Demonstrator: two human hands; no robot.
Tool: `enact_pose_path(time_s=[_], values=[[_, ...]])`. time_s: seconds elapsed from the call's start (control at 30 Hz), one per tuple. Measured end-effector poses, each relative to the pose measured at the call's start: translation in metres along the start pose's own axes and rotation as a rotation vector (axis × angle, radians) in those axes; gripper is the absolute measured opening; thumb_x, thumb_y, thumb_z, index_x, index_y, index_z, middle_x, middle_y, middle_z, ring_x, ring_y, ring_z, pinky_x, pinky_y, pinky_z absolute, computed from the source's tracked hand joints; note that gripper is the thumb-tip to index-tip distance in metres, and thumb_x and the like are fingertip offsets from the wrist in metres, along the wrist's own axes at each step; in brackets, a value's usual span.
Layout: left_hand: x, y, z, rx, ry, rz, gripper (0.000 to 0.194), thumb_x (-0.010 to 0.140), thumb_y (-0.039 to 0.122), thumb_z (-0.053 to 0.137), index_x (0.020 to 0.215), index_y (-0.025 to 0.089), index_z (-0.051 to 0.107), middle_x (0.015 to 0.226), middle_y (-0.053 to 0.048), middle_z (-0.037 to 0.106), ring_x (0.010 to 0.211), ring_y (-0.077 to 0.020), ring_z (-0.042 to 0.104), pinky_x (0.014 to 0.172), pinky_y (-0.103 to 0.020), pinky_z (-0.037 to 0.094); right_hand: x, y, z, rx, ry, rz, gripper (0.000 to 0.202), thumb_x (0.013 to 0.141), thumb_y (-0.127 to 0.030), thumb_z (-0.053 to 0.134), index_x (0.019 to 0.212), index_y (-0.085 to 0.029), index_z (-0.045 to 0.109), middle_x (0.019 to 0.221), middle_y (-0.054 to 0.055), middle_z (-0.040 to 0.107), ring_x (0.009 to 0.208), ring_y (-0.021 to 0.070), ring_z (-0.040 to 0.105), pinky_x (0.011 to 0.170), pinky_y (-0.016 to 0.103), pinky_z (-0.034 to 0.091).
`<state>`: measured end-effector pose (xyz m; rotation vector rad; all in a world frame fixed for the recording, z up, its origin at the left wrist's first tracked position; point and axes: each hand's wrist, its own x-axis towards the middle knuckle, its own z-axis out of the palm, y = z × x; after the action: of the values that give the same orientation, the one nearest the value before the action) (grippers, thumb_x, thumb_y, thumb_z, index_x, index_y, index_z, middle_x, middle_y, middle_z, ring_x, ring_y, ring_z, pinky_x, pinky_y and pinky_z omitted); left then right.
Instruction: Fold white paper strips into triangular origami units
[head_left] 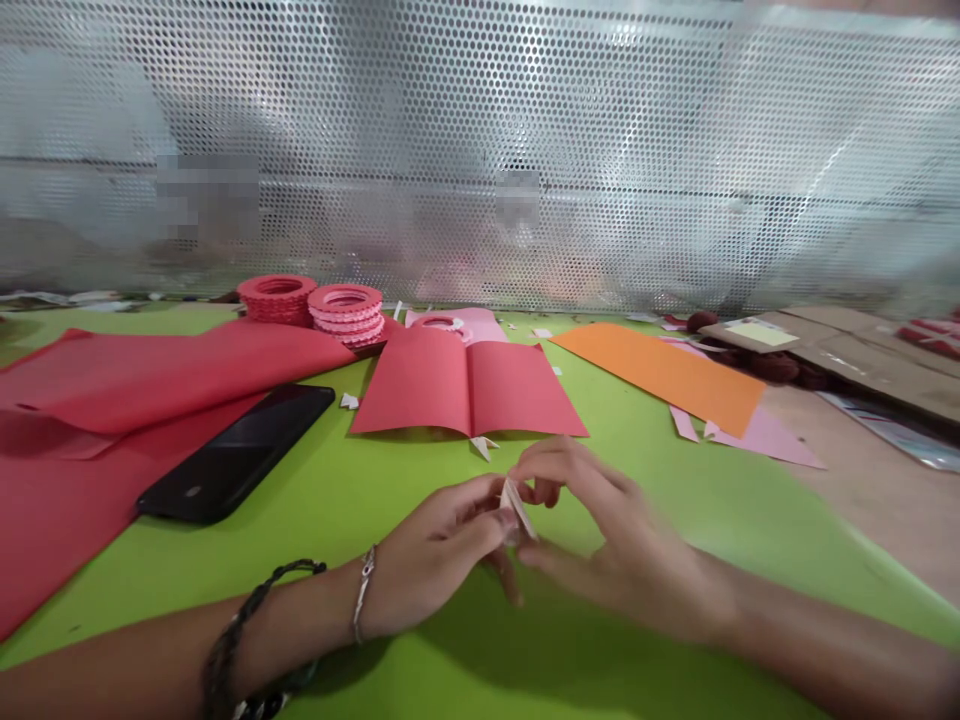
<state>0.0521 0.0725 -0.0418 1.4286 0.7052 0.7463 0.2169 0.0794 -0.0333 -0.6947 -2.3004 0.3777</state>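
A small, pale folded piece of paper [519, 506] is between my hands, above the green table [600, 650]. My left hand [442, 545] is closed on it, with the thumb pressed against its face. The fingers of my right hand [607, 530] curl around the same piece from the right, index finger at its top and thumb near its lower edge. Just beyond my hands lies another small pale paper bit [484, 447], at the front edge of a red sheet [469, 385] with a crease down its middle.
A black phone [240, 455] lies at left beside large red sheets [172, 370]. Two stacks of red rings [345, 312] stand behind it. An orange sheet [667, 375] overlaps pink paper [772, 435] at right, near brown cardboard [862, 350]. A perforated metal panel [480, 130] closes off the back.
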Motion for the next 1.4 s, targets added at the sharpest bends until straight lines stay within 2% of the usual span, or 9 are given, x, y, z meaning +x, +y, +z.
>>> enact_pose_path(time_s=[0.17,0.3,0.47,0.6,0.73,0.93,1.13,1.23,1.4], values=[[-0.001,0.004,0.0,0.062,-0.022,0.031,0.021,0.079,0.018,0.031,0.084,0.014,0.052,0.084,-0.004,0.053,0.056,-0.0092,0.052,0.062,-0.026,0.046,0.0,0.004,0.001,-0.039,0.001,-0.007,0.023,0.074,-0.003,0.049,0.093,-0.017,0.048,0.083,0.002,0.054,0.076,0.0108,0.051,0.066,0.021,0.044],[-0.002,0.003,-0.003,0.115,0.048,0.024,0.017,0.076,0.015,0.032,0.078,0.015,0.049,0.072,0.0,0.052,0.066,-0.0112,0.05,0.065,-0.023,0.041,0.0,0.011,-0.001,-0.202,0.067,-0.187,0.011,0.079,-0.007,0.047,0.083,-0.016,0.052,0.082,0.003,0.056,0.078,0.0126,0.052,0.066,0.023,0.045],[-0.002,0.0,-0.005,0.193,0.144,-0.024,0.018,0.08,0.023,0.028,0.069,0.018,0.042,0.055,0.004,0.038,0.052,-0.0107,0.039,0.053,-0.022,0.035,-0.001,0.008,-0.004,-0.404,0.08,-0.357,0.006,0.078,-0.015,0.048,0.084,-0.014,0.051,0.082,0.006,0.058,0.075,0.0142,0.054,0.062,0.024,0.046],[-0.003,0.0,-0.001,0.325,0.091,0.128,0.018,0.083,0.024,0.029,0.082,0.018,0.047,0.074,-0.001,0.05,0.071,-0.0138,0.046,0.068,-0.024,0.039,-0.002,0.004,0.002,-0.431,0.045,-0.335,0.028,0.079,-0.034,0.049,0.096,-0.012,0.05,0.092,0.01,0.058,0.086,0.0169,0.055,0.065,0.025,0.047],[-0.003,-0.002,-0.002,0.404,0.06,0.155,0.02,0.083,0.018,0.029,0.08,0.017,0.048,0.084,-0.002,0.052,0.081,-0.0145,0.047,0.077,-0.026,0.036,-0.002,-0.001,0.004,-0.496,0.034,-0.39,0.011,0.081,-0.016,0.047,0.087,-0.014,0.056,0.077,0.005,0.061,0.064,0.0128,0.055,0.052,0.023,0.045],[-0.003,-0.003,-0.009,0.236,0.012,0.043,0.008,0.07,0.02,0.041,0.076,0.017,0.044,0.063,0.005,0.037,0.056,-0.0092,0.034,0.05,-0.02,0.03,0.001,-0.003,-0.008,-0.506,0.058,-0.508,0.013,0.081,-0.01,0.044,0.08,-0.011,0.057,0.068,0.005,0.062,0.055,0.0119,0.053,0.046,0.024,0.043],[-0.003,-0.001,-0.012,0.058,-0.058,-0.009,0.023,0.069,0.032,0.05,0.082,0.017,0.04,0.061,0.006,0.034,0.05,-0.0068,0.028,0.044,-0.017,0.025,0.004,0.0,-0.016,-0.671,0.094,-0.734,0.011,0.074,-0.011,0.052,0.067,-0.015,0.058,0.062,0.001,0.063,0.055,0.0123,0.056,0.048,0.024,0.047],[-0.002,-0.003,-0.014,0.022,-0.027,-0.015,0.025,0.066,0.033,0.056,0.068,0.017,0.038,0.057,0.006,0.036,0.049,-0.0058,0.029,0.044,-0.017,0.025,0.005,-0.001,-0.019,-0.75,0.112,-0.785,0.015,0.076,-0.014,0.05,0.065,-0.017,0.06,0.066,0.0,0.063,0.057,0.0123,0.058,0.05,0.024,0.047],[0.0,-0.007,-0.014,-0.029,-0.005,-0.07,0.027,0.064,0.033,0.062,0.068,0.016,0.041,0.053,0.007,0.043,0.043,-0.004,0.036,0.042,-0.015,0.028,0.003,0.002,-0.015,-0.618,0.047,-0.592,0.012,0.079,-0.014,0.047,0.074,-0.015,0.058,0.073,0.003,0.062,0.064,0.0139,0.057,0.056,0.025,0.048]])
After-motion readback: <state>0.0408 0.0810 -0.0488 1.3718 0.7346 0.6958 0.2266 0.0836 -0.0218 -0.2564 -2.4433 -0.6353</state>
